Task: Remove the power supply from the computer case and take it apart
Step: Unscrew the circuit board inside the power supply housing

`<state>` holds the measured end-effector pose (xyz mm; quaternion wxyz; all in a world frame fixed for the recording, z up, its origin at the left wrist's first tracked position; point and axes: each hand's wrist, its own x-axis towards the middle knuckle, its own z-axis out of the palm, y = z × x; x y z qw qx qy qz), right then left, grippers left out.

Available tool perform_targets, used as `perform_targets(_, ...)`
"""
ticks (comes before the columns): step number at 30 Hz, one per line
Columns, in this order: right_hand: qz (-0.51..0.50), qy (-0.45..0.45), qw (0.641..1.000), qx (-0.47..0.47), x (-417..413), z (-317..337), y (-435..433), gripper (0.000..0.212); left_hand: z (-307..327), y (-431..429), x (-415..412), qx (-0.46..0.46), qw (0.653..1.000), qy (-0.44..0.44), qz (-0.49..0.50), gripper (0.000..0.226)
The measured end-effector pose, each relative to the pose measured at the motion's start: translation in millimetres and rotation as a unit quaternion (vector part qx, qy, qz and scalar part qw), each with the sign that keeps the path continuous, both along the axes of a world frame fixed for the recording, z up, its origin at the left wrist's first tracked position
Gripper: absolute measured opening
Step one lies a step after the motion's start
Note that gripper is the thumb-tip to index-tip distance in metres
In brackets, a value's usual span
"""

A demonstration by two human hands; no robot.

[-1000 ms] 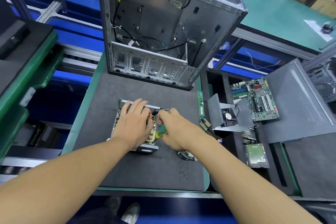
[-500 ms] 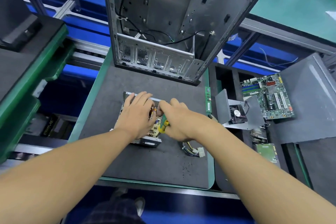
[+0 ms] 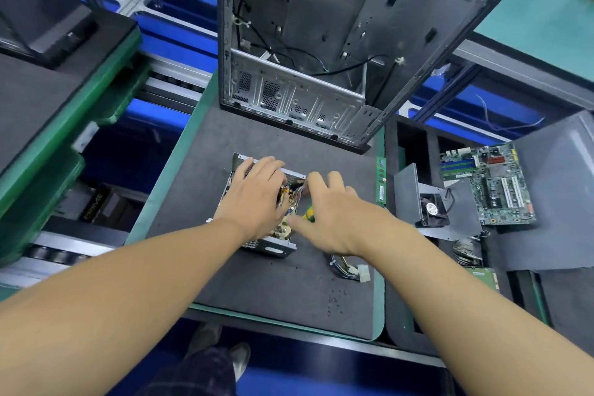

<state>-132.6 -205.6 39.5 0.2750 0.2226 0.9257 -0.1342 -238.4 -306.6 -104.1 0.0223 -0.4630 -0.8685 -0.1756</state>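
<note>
Right hand [image 3: 334, 215] fingers now spread, screwdriver [image 3: 309, 213] beneath; left hand [image 3: 257, 199] flat on power supply [image 3: 273, 243].

My left hand [image 3: 257, 196] covers most of the supply's [image 3: 273, 243] open top, so I can't see the board beneath. My right hand [image 3: 334, 219] hides all but a sliver of the tool [image 3: 309, 214]. The case [image 3: 321, 42] is cut off by the top edge.

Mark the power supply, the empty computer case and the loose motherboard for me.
power supply [image 3: 273, 246]: head view, near metal end wall.
computer case [image 3: 305, 106]: head view, perforated lower panel.
motherboard [image 3: 495, 186]: head view, middle of the green board.
</note>
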Motion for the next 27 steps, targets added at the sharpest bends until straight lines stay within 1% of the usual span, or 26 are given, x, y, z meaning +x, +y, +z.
perform_targets(1, -0.014, 0.006, 1.000, 0.025, 0.8, 0.3, -2.2, 0.040, 0.1, -0.4, 0.1, 0.001, 1.000, -0.004, -0.002, 0.043)
perform_targets(2, -0.005, 0.012, 0.998, 0.065, 1.4, -0.5, -3.7, 0.041, -0.1, -0.8, 0.4, 0.002, 1.000, -0.004, -0.003, 0.044)
perform_targets(4, 0.059, 0.049, 0.987, 0.139, 2.4, -3.4, -4.3, 0.032, -0.2, -0.8, 0.6, -0.001, 1.000, 0.002, -0.001, 0.039)
perform_targets(5, 0.075, 0.068, 0.986, 0.136, 1.8, -3.1, -4.0, 0.025, -0.1, -0.6, 0.5, -0.003, 1.000, 0.003, 0.000, 0.036)
perform_targets(6, 0.079, 0.069, 0.989, 0.100, 0.6, -2.4, -2.8, 0.018, 0.0, -0.6, 0.6, -0.003, 1.000, 0.003, 0.000, 0.033)
perform_targets(7, 0.073, 0.049, 0.995, 0.048, -1.0, -1.4, -0.3, 0.018, 0.2, -0.8, 0.8, -0.004, 1.000, 0.003, 0.000, 0.032)
perform_targets(9, 0.039, -0.005, 0.999, -0.035, -3.7, 1.6, 4.3, 0.031, 0.5, -1.1, 1.4, -0.002, 1.000, 0.005, 0.001, 0.029)
perform_targets(10, 0.024, -0.015, 0.999, -0.047, -3.6, 1.9, 5.8, 0.034, 0.5, -1.0, 1.3, 0.000, 1.000, 0.005, 0.002, 0.029)
perform_targets(12, -0.006, 0.001, 1.000, -0.021, -0.8, 0.2, 3.8, 0.035, 1.1, -0.7, 1.7, 0.009, 1.000, 0.000, 0.002, 0.031)
perform_targets(13, -0.013, 0.012, 1.000, 0.017, 1.1, -1.1, 2.5, 0.039, 1.8, -0.6, 1.9, 0.013, 1.000, -0.005, -0.001, 0.035)
perform_targets(15, 0.027, 0.022, 0.993, 0.115, 3.0, -1.3, 0.5, 0.042, 2.5, -0.5, 1.6, 0.016, 1.000, -0.007, -0.005, 0.039)
perform_targets(16, 0.050, 0.038, 0.989, 0.133, 2.7, -1.1, 0.7, 0.038, 2.2, -0.5, 1.5, 0.012, 1.000, -0.003, -0.004, 0.037)
perform_targets(17, 0.058, 0.049, 0.990, 0.121, 1.7, -0.1, 1.7, 0.032, 1.7, -0.4, 1.5, 0.009, 1.000, -0.001, 0.000, 0.033)
perform_targets(18, 0.060, 0.047, 0.994, 0.084, 0.6, 0.6, 3.4, 0.026, 0.9, -0.3, 1.7, 0.008, 1.000, -0.001, 0.004, 0.030)
perform_targets(19, 0.059, 0.030, 0.997, 0.040, -0.1, 1.4, 5.0, 0.024, 0.2, -0.5, 1.5, 0.009, 1.000, -0.002, 0.005, 0.028)
perform_targets(21, 0.050, -0.005, 0.999, -0.011, -0.3, 2.1, 7.9, 0.033, -1.2, -0.6, 1.5, 0.010, 1.000, 0.000, 0.004, 0.027)
perform_targets(23, 0.036, -0.002, 0.999, 0.003, 2.7, -0.1, 7.6, 0.038, -1.5, -0.3, 0.9, 0.008, 1.000, 0.002, 0.003, 0.028)
perform_targets(25, 0.015, 0.020, 0.999, 0.046, 6.6, -2.4, 4.7, 0.044, -1.2, -0.1, 0.4, 0.003, 1.000, -0.001, -0.001, 0.031)
perform_targets(27, 0.056, 0.046, 0.992, 0.106, 8.1, -4.7, 3.7, 0.041, -0.1, -0.4, 0.4, -0.002, 1.000, 0.003, -0.001, 0.032)
